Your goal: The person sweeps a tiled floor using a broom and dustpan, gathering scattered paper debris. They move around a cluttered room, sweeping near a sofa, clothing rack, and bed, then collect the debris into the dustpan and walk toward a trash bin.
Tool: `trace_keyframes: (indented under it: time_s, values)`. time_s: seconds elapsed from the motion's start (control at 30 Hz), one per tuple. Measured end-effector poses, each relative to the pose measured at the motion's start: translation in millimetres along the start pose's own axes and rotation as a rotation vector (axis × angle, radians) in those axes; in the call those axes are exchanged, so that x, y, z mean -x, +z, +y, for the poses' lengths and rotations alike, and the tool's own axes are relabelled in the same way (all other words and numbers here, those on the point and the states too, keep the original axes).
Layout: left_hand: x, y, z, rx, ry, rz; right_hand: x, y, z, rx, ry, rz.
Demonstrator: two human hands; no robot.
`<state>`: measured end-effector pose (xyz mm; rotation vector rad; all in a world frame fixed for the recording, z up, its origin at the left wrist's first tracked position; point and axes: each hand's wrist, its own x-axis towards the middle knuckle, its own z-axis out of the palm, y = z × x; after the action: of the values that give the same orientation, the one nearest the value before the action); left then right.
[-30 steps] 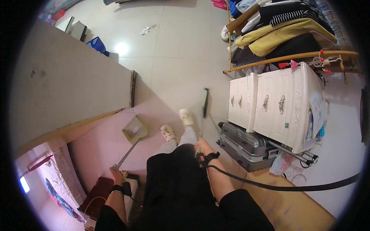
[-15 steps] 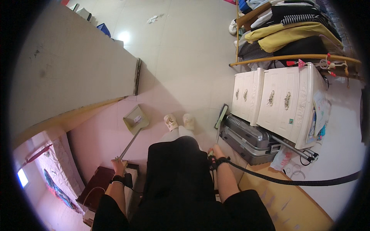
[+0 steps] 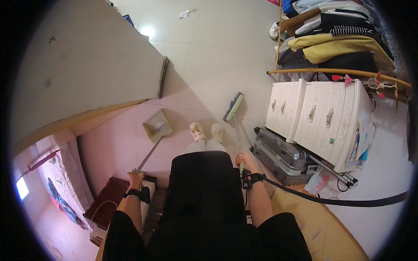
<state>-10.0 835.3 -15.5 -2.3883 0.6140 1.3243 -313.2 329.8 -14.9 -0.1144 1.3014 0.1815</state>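
Note:
My left hand is closed around the grey handle of a long-handled dustpan. The pan, pale green-beige, rests on the floor ahead and to the left of my feet, with a small whitish piece in it. My right hand grips the light handle of a broom. Its pale green head with dark bristles is off to the right, beyond my slippers, tilted against the tiles; whether it touches the floor I cannot tell.
A grey suitcase and white drawers stand close on the right. Behind them is a rack of clothes. A wall end juts in on the left. Crumpled white paper lies on the far floor.
The broom has swung away from the suitcase, forward and left, with my right hand raised forward. The dustpan stays in my left hand, near its former spot. The whole view has shifted slightly.

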Motion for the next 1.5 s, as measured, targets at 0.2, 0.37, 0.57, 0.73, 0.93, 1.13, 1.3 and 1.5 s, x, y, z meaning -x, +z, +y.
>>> trace_keyframes:
  time_s: [0.2,0.37,0.57,0.73,0.93,1.13,1.3,1.5]
  values:
    - [-28.5,50.7,-16.1,0.005,0.065,0.398,44.0,-8.6,-19.3,0.079,-0.164,0.128]
    - [-19.9,19.6,30.1,1.311,-0.282,0.299,69.0,-8.4,-63.0,-0.066,-0.128,0.219]
    - [17.4,-33.8,83.3,1.524,-0.380,0.353,94.8,8.5,-141.8,0.063,-0.182,0.184]
    - [40.9,-48.4,114.8,1.377,-0.423,0.368,94.8,20.3,-212.8,0.246,-0.245,0.237]
    - [47.9,-89.7,199.3,1.578,-0.554,0.523,72.7,57.8,-324.2,0.426,-0.278,0.220]
    - [30.1,-158.1,277.9,1.665,-0.673,0.582,71.7,117.2,-434.8,0.785,-0.263,0.232]
    - [14.1,-167.7,304.5,1.337,-0.422,0.704,49.4,179.7,-508.3,1.252,-0.369,0.169]
    - [-11.9,-202.8,312.4,1.286,-0.455,0.444,22.7,291.7,-583.9,1.295,-0.241,0.119]
